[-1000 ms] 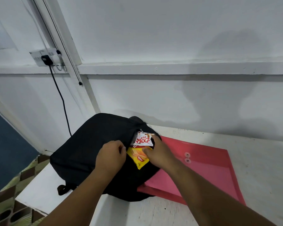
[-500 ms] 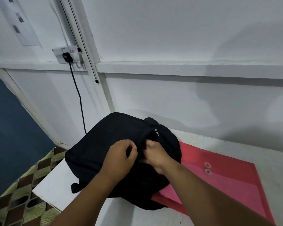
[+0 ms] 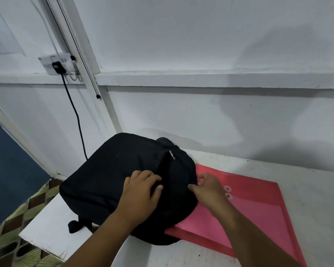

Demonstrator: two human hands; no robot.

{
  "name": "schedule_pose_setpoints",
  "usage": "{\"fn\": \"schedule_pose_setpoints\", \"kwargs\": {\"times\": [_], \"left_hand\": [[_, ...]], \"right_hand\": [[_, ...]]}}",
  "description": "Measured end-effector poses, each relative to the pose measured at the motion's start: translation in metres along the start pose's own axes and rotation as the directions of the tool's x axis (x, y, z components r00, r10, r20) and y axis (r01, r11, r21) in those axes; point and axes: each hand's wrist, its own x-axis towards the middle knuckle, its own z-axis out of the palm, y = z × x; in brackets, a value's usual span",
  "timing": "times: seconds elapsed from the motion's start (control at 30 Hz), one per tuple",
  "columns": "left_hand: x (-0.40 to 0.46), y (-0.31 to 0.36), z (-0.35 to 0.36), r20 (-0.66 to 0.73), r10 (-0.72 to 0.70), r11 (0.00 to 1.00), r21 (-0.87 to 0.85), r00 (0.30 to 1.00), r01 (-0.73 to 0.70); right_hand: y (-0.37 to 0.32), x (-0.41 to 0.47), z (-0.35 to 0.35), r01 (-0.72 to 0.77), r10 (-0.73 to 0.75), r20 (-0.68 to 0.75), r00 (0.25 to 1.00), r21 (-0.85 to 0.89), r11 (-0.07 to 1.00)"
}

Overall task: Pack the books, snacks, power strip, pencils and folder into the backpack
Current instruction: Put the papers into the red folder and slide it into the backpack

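A black backpack (image 3: 112, 180) lies on the white table (image 3: 46, 230) with its top opening, a dark slit, facing me. A silver zip pull (image 3: 172, 155) hangs at the slit's far end. My left hand (image 3: 141, 191) grips the fabric on the left edge of the opening, fingers curled over it. My right hand (image 3: 208, 187) is outside the bag with relaxed fingers, its thumb touching the backpack's right side. A red-pink folder (image 3: 258, 209) with two button clasps lies flat, partly under the backpack. No snack packet shows.
The table's left edge drops to a patterned floor (image 3: 6, 234). A white wall rises just behind the backpack. A wall socket (image 3: 56, 64) holds a black plug whose cable (image 3: 75, 116) hangs down behind the bag.
The yellow and white snack packets have gone down into the backpack and out of sight. My right hand has come out of the opening and moved right, over the folder's edge.
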Motion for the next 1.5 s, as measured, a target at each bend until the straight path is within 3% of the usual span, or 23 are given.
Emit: {"fn": "schedule_pose_setpoints", "kwargs": {"times": [0.13, 0.23, 0.3, 0.37, 0.47, 0.53, 0.63, 0.67, 0.73, 0.8, 0.9, 0.97, 1.07, 1.13, 1.2, 1.27, 1.37, 1.43, 1.5], "left_hand": [[-0.008, 0.027, -0.014, 0.011, 0.081, 0.996, -0.043, 0.997, -0.080], [-0.012, 0.040, -0.019, 0.108, 0.090, 0.982, -0.177, 0.990, -0.070], [-0.011, 0.040, -0.022, -0.006, 0.098, 0.961, -0.260, 0.995, -0.096], [-0.004, 0.032, -0.029, -0.187, 0.086, 0.975, -0.185, 0.979, -0.121], [0.005, 0.018, -0.038, -0.243, 0.063, 0.997, 0.051, 0.968, -0.052], [0.002, 0.012, -0.033, -0.178, 0.144, 0.961, 0.261, 0.973, -0.094], [-0.004, 0.008, -0.018, -0.032, 0.252, 0.883, 0.417, 0.967, -0.216], [-0.004, 0.009, -0.015, 0.067, 0.220, 0.856, 0.465, 0.973, -0.225], [0.000, 0.014, -0.011, 0.215, 0.025, 0.824, 0.549, 0.976, -0.142], [0.004, 0.024, -0.008, 0.259, -0.168, 0.807, 0.590, 0.951, -0.018], [0.005, 0.031, -0.001, 0.302, -0.251, 0.717, 0.697, 0.920, -0.033], [0.005, 0.026, 0.001, 0.255, -0.203, 0.677, 0.734, 0.945, -0.053], [0.015, 0.025, -0.007, 0.224, -0.103, 0.686, 0.721, 0.969, -0.093], [0.028, 0.022, -0.019, 0.221, -0.069, 0.753, 0.651, 0.973, -0.094], [0.038, 0.008, -0.032, 0.191, -0.037, 0.879, 0.473, 0.981, -0.059], [0.040, -0.015, -0.045, 0.202, 0.015, 0.950, 0.302, 0.979, -0.077], [0.041, -0.043, -0.060, 0.187, 0.045, 0.981, 0.178, 0.981, -0.079], [0.039, -0.045, -0.061, 0.174, -0.014, 0.979, 0.202, 0.985, -0.021], [0.030, -0.034, -0.048, 0.134, -0.032, 0.932, 0.362, 0.990, -0.018]], "right_hand": [[-0.030, 0.000, -0.002, -0.051, -0.049, 0.213, 0.976, 0.441, 0.896], [-0.061, -0.006, -0.006, -0.085, -0.144, 0.338, 0.930, 0.581, 0.809], [-0.076, -0.009, -0.007, -0.112, -0.168, 0.365, 0.916, 0.634, 0.766], [-0.081, -0.011, -0.012, -0.128, -0.200, 0.385, 0.901, 0.676, 0.725], [-0.070, -0.016, -0.025, -0.029, -0.243, 0.331, 0.912, 0.641, 0.767], [-0.057, -0.021, -0.035, 0.025, -0.208, 0.254, 0.945, 0.576, 0.817], [-0.026, -0.026, -0.051, 0.094, -0.141, 0.084, 0.987, 0.414, 0.906], [-0.014, -0.028, -0.059, 0.137, -0.144, 0.000, 0.990, 0.311, 0.940], [0.010, -0.030, -0.077, 0.172, -0.158, -0.171, 0.972, 0.069, 0.983], [0.035, -0.035, -0.098, 0.084, -0.128, -0.322, 0.938, -0.147, 0.986], [0.070, -0.041, -0.127, -0.239, 0.062, -0.458, 0.887, -0.339, 0.910], [0.091, -0.044, -0.143, -0.347, 0.183, -0.425, 0.886, -0.349, 0.871], [0.100, -0.052, -0.157, -0.331, 0.236, -0.353, 0.905, -0.238, 0.913], [0.097, -0.057, -0.159, -0.335, 0.286, -0.323, 0.902, -0.106, 0.936], [0.096, -0.061, -0.158, -0.351, 0.330, -0.307, 0.892, -0.012, 0.936], [0.098, -0.061, -0.156, -0.304, 0.298, -0.270, 0.915, 0.020, 0.952], [0.097, -0.066, -0.148, -0.234, 0.251, -0.194, 0.948, 0.107, 0.966], [0.091, -0.069, -0.142, -0.178, 0.202, -0.155, 0.967, 0.158, 0.971], [0.083, -0.071, -0.138, -0.124, 0.143, -0.094, 0.985, 0.187, 0.975]]}}
